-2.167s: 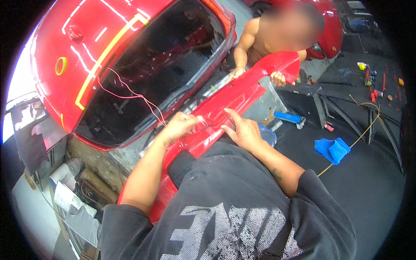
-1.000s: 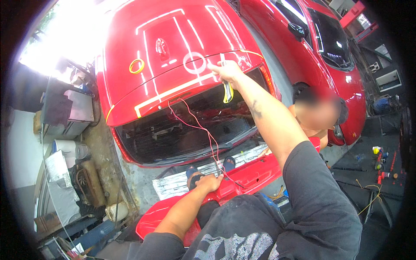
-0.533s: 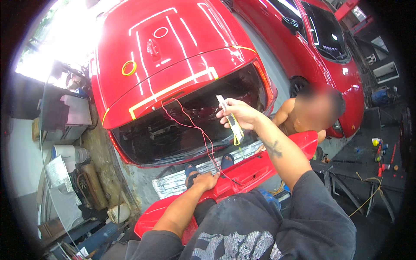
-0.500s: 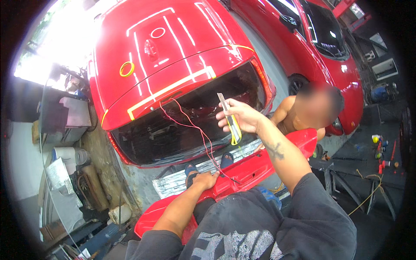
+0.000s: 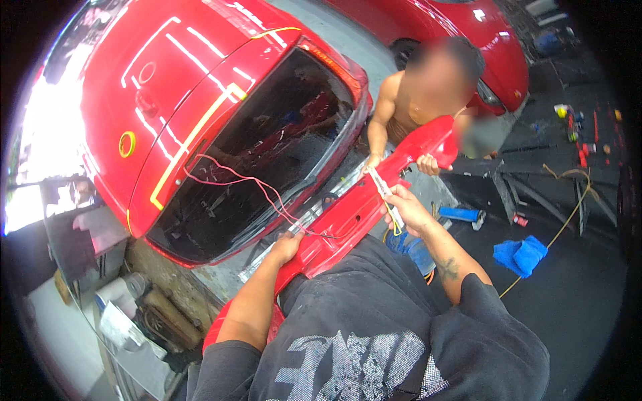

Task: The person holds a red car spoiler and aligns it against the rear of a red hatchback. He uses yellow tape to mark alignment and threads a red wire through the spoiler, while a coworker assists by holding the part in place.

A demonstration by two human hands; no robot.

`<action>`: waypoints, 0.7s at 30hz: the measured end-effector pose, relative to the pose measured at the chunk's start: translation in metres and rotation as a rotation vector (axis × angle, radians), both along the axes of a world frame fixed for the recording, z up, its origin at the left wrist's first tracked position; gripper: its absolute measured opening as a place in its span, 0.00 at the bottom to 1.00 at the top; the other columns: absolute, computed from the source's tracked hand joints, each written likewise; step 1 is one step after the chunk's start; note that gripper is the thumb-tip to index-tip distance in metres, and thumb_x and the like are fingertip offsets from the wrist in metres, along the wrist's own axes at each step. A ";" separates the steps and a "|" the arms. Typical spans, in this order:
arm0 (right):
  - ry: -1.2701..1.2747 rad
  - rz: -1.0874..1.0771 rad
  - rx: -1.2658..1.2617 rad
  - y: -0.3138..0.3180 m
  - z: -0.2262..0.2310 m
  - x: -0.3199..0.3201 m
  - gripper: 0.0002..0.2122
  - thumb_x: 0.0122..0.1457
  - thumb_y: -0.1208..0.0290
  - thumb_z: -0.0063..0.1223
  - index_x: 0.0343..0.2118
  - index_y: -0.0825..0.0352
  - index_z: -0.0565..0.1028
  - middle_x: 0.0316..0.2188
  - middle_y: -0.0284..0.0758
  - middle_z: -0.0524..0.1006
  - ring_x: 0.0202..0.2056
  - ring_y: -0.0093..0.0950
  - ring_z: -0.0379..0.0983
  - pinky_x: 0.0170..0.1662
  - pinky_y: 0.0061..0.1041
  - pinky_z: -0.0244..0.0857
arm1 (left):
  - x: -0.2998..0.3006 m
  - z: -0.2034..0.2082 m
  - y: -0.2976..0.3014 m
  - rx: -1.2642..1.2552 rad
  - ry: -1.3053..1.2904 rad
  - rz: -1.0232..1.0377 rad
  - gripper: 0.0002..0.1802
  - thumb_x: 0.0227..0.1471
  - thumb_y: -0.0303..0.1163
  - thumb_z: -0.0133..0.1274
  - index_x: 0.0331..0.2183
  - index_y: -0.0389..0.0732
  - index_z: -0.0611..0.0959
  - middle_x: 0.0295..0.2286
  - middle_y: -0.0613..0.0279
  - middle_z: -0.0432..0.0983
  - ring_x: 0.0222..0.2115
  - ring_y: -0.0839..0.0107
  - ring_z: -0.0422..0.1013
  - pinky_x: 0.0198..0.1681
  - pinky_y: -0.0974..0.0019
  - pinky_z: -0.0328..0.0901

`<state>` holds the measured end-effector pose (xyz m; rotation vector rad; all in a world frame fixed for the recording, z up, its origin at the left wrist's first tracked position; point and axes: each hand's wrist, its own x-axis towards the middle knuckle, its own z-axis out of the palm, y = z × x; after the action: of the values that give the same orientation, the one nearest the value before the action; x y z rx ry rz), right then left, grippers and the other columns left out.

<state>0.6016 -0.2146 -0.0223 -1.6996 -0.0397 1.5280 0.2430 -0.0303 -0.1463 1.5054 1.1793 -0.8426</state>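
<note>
A long red car spoiler (image 5: pixel 334 220) lies across the front of my body, over a strip of silvery sheet. My left hand (image 5: pixel 287 247) is closed on its edge, left of the middle. In my right hand (image 5: pixel 409 212) is a utility knife (image 5: pixel 381 186), its blade end pointing away over the spoiler. From the spoiler, thin red wires (image 5: pixel 251 178) run to the top of the rear window on a red car (image 5: pixel 100 100). At the far right end a co-worker's hands (image 5: pixel 428 164) hold the spoiler.
Yellow tape (image 5: pixel 194 150) lines the car's rear roof edge, and a yellow tape roll (image 5: pixel 127 144) rests on the roof. On the right are a blue cloth (image 5: pixel 520 256), a blue cylinder (image 5: pixel 461 214) and a cord (image 5: pixel 565 224). Assorted parts (image 5: pixel 157 301) stand at left.
The view has turned to the right. My right hand has lowered the knife toward the spoiler. The co-worker now has both hands visible on the spoiler's end. My left hand still grips it.
</note>
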 end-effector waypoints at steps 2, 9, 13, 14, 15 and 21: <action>-0.006 -0.068 0.066 -0.019 0.000 0.005 0.12 0.80 0.56 0.46 0.55 0.56 0.73 0.29 0.31 0.78 0.22 0.22 0.75 0.23 0.26 0.72 | 0.000 0.000 0.000 -0.007 -0.028 0.058 0.51 0.70 0.69 0.39 0.71 0.31 0.69 0.70 0.33 0.63 0.75 0.43 0.55 0.77 0.51 0.50; -0.026 -0.504 0.002 -0.120 -0.014 -0.037 0.11 0.81 0.57 0.44 0.51 0.58 0.73 0.27 0.30 0.77 0.18 0.20 0.68 0.20 0.26 0.67 | -0.005 -0.006 0.005 -0.241 -0.114 0.291 0.52 0.70 0.68 0.43 0.72 0.31 0.66 0.71 0.40 0.65 0.73 0.47 0.60 0.76 0.52 0.52; 0.049 -0.797 -0.150 -0.180 -0.082 -0.084 0.10 0.80 0.59 0.45 0.53 0.58 0.74 0.27 0.32 0.77 0.18 0.21 0.66 0.19 0.26 0.65 | -0.034 -0.040 0.014 -0.368 0.059 0.384 0.51 0.68 0.73 0.44 0.72 0.40 0.71 0.67 0.44 0.71 0.69 0.46 0.66 0.71 0.36 0.59; 0.036 -0.794 -0.145 -0.195 -0.106 -0.097 0.11 0.79 0.60 0.47 0.54 0.59 0.74 0.28 0.34 0.78 0.18 0.22 0.66 0.19 0.27 0.64 | -0.032 -0.034 0.017 -0.402 0.096 0.376 0.52 0.66 0.76 0.44 0.72 0.43 0.72 0.66 0.46 0.73 0.67 0.44 0.68 0.67 0.30 0.62; 0.088 -0.847 -0.163 -0.196 -0.109 -0.105 0.11 0.79 0.59 0.47 0.54 0.60 0.74 0.28 0.34 0.78 0.18 0.22 0.66 0.19 0.27 0.64 | -0.032 -0.031 0.020 -0.410 0.108 0.376 0.53 0.65 0.77 0.44 0.71 0.43 0.73 0.66 0.47 0.73 0.67 0.45 0.69 0.67 0.31 0.63; 0.107 -0.933 -0.219 -0.199 -0.128 -0.141 0.14 0.77 0.55 0.53 0.52 0.60 0.75 0.26 0.34 0.78 0.16 0.22 0.65 0.17 0.25 0.62 | 0.026 0.086 -0.003 -0.443 0.256 0.229 0.59 0.58 0.89 0.34 0.67 0.52 0.79 0.60 0.56 0.81 0.60 0.54 0.77 0.65 0.44 0.69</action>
<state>0.4604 -0.4136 -0.1505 -1.4524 0.8798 0.9142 0.2688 -0.0337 -0.0599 0.9047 1.2230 -1.0771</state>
